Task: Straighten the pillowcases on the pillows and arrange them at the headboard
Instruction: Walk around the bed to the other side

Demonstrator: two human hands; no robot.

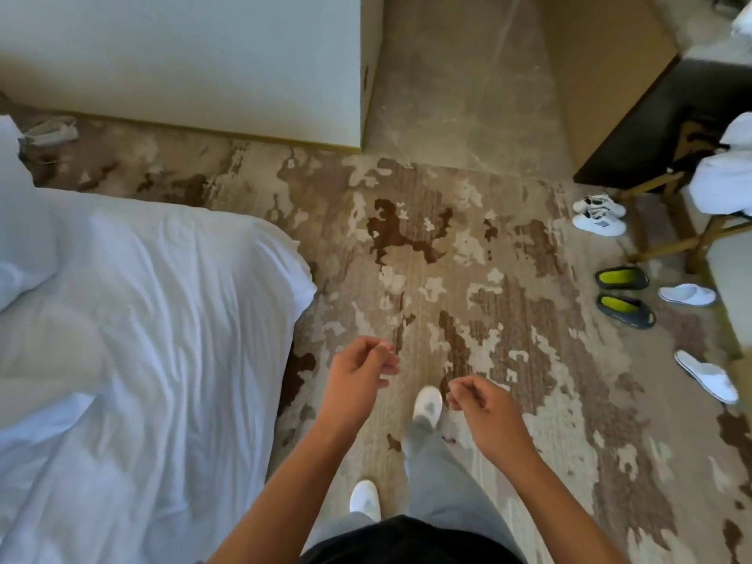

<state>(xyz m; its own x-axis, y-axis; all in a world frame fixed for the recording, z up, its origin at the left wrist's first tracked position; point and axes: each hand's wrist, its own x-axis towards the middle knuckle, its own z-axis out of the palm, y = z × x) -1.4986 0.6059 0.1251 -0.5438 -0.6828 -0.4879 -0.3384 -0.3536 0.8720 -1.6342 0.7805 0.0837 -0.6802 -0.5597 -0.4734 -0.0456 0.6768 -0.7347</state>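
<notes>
Patterned carpet (pixel 427 246) underfoot, rumpled bed (pixel 154 319) at left. Your left hand (pixel 358 370) and right hand (pixel 480 403) hanging loosely curled, holding nothing. Pillow (pixel 20 238) lying unarranged; you're likely just starting.

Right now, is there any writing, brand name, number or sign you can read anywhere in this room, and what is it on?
None can be read.
White sneakers: dark marks on the sides, too small and blurred to read as letters.
Black clogs with green insoles: no readable mark.
White slippers: plain, no print visible.
Bed sheet, patterned carpet and pale cabinet: no text.
</notes>
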